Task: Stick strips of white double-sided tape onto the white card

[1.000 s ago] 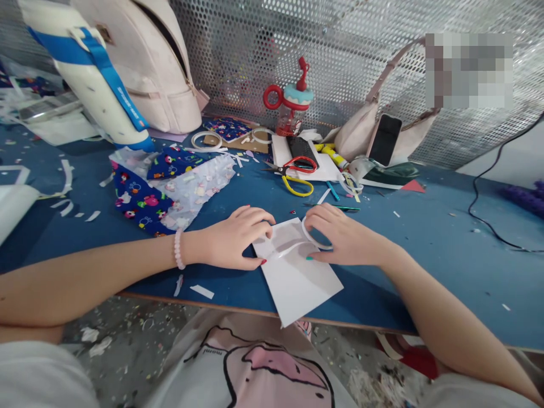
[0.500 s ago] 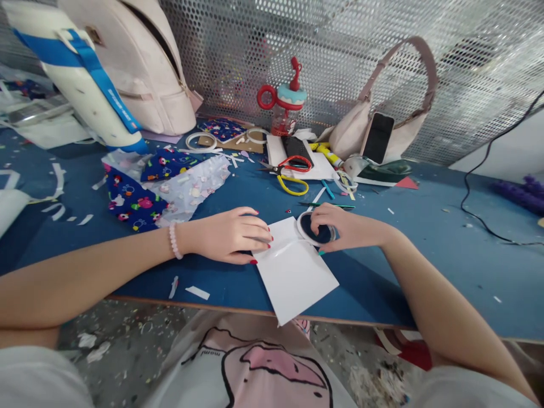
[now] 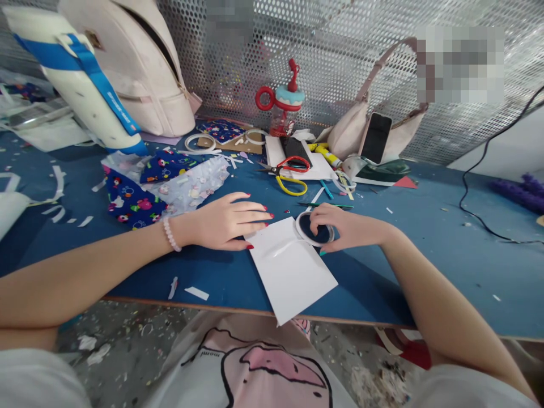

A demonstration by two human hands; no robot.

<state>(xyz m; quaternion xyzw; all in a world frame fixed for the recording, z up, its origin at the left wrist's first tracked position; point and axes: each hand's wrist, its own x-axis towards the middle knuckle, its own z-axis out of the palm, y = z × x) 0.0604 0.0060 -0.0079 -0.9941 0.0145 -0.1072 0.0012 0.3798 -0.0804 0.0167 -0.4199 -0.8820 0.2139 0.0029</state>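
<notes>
**Left hand (image 3: 225, 221) open at the card (image 3: 293, 277), right hand (image 3: 346, 226) gripping the tape roll (image 3: 299, 229)**

The left hand is released: its fingers reach straight out over the card's upper left corner, with the thumb tip at the left edge. Whether they press down cannot be told. The right hand grasps the roll, a finger hooked into the ring and the thumb against the outer side. The card lies slanted on the blue table (image 3: 459, 255), between the hands and near the front edge, the roll at its upper right side. A shiny clear strip (image 3: 284, 247) crosses its upper part, apparently tape from that roll.

Done well, this calls for a flat, steady card, the strip kept taut and low, and light smoothing from one side so no bubble or crease sets in.

The left forearm comes in low from the side, palm down, a beaded bracelet (image 3: 169, 233) at the wrist. The right forearm slants up from the lower right corner, its wrist bent inward and its fingers curled.
</notes>
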